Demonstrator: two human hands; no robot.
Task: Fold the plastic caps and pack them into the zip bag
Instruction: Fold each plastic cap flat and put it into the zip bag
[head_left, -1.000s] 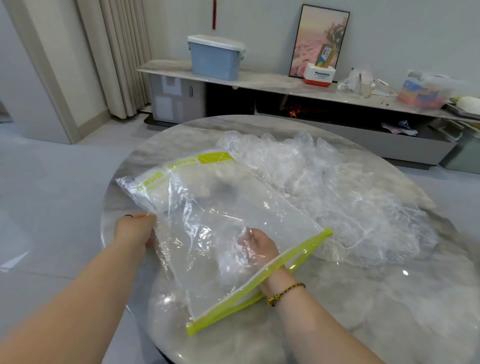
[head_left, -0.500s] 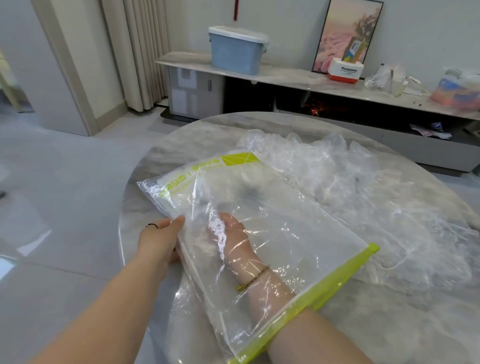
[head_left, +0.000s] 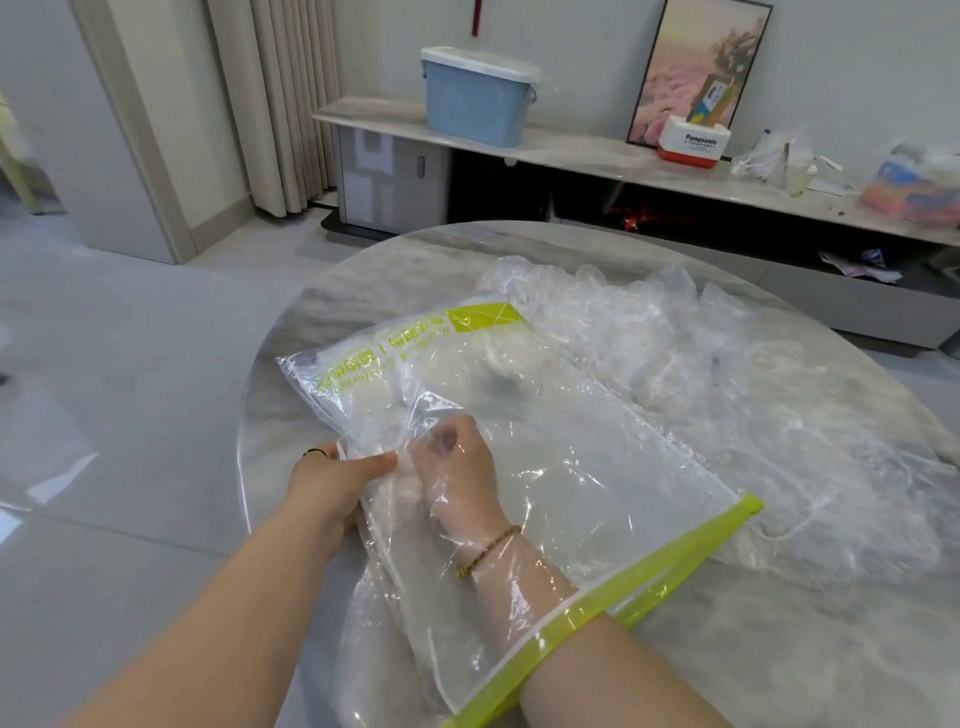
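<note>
Nearest you, your right forearm passes through the open mouth of the zip bag (head_left: 597, 467), crossing its green zip strip (head_left: 654, 566), which runs diagonally from the near edge up to the right. A thin beaded bracelet (head_left: 488, 550) sits on that wrist, seen through the clear film. Your right hand (head_left: 457, 467) is deep inside the bag with its fingers curled toward the left side; the creased plastic over it hides whether those fingers hold anything, so that cannot be told. Your left hand (head_left: 332, 483) is outside, at the bag's left edge, with the thumb pressed on top of the film and the fingers underneath, pinching the bag just beside your right hand. The bag lies flat on the round marble counter (head_left: 779, 649), its printed green end pointing far and left, and a pale crumpled mass shows inside it toward that far end. To the right of the bag and beyond it, touching its far side, the loose plastic caps (head_left: 727, 389) spread in a wide clear heap over the counter. Farther off, a long low shelf (head_left: 597, 156) stands against the wall, carrying a blue bin (head_left: 478, 98) at its left, a framed picture (head_left: 696, 57) and a small white and red box (head_left: 693, 143).
</note>
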